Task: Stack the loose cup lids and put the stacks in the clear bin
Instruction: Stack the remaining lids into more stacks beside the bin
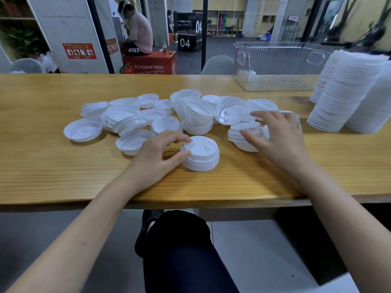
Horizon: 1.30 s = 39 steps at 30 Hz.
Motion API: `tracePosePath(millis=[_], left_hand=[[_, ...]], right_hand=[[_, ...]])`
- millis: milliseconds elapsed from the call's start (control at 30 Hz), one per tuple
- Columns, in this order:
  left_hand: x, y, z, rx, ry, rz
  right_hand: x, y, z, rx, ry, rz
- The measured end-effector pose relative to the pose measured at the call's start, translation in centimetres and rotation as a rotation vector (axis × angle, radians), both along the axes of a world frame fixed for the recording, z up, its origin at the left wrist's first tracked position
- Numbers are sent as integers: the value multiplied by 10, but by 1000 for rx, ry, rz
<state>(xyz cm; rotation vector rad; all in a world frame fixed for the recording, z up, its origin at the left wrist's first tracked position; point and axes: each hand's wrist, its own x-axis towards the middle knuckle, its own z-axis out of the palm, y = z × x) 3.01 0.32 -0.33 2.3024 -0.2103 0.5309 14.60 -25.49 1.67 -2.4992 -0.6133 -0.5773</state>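
Where the wooden surface (42, 166) begins at the left, a single lid (83, 130) lies hollow side up at the edge of the heap. Beside it spread the loose white lids (160, 115). Some lie face up and some hollow up, and several are nested in crooked little piles that lean on one another.

Near the front edge, the left hand (155, 154) grips a short stack (201, 154) of lids that sits on the surface. The thumb presses the stack's near side and the forefinger curls over its top rim.

Just to the right, the right hand (279, 136) is spread wide above the heap's right end, its fingers nearly straight. Its thumb is close to another low pile (243, 132). It grasps nothing that can be seen, and I cannot tell whether it touches any lid.

Behind it, at the far edge of the surface, stands the clear bin (275, 66), ribbed and with handle cut-outs. A little white shows low at the bin's left end. At the far right, tall stacks (347, 96) of lids lean on the surface, outside the bin.
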Motion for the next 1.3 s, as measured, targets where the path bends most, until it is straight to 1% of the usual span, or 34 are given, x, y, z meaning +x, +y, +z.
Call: tracePosePath(millis=[133, 300, 400, 567, 667, 900, 1067, 1133, 1233, 1300], left_hand=[[-1, -1, 1, -2, 21, 7], [-2, -1, 2, -10, 36, 5], [-2, -2, 3, -19, 44, 3], [-4, -3, 4, -31, 52, -2], [-5, -4, 5, -36, 56, -5], [-6, -3, 5, -43, 70, -9], [-6, -4, 4, -52, 68, -10], [-5, -3, 4, -70, 73, -10], [-5, -3, 5, -112, 56, -6], [-5, -3, 6, -150, 25, 10]], right_hand=[[-1, 6, -1, -100, 34, -53], [-2, 7, -2, -92, 38, -63], [-2, 2, -2, -16, 56, -45], [-3, -5, -3, 228, 135, 96], [-3, -7, -5, 253, 172, 130], [-6, -6, -4, 257, 185, 169], [-8, -4, -2, 278, 125, 136], [-12, -2, 3, 331, 101, 126], [-22, 5, 10, 431, 126, 215], [-31, 15, 10, 446, 177, 309]])
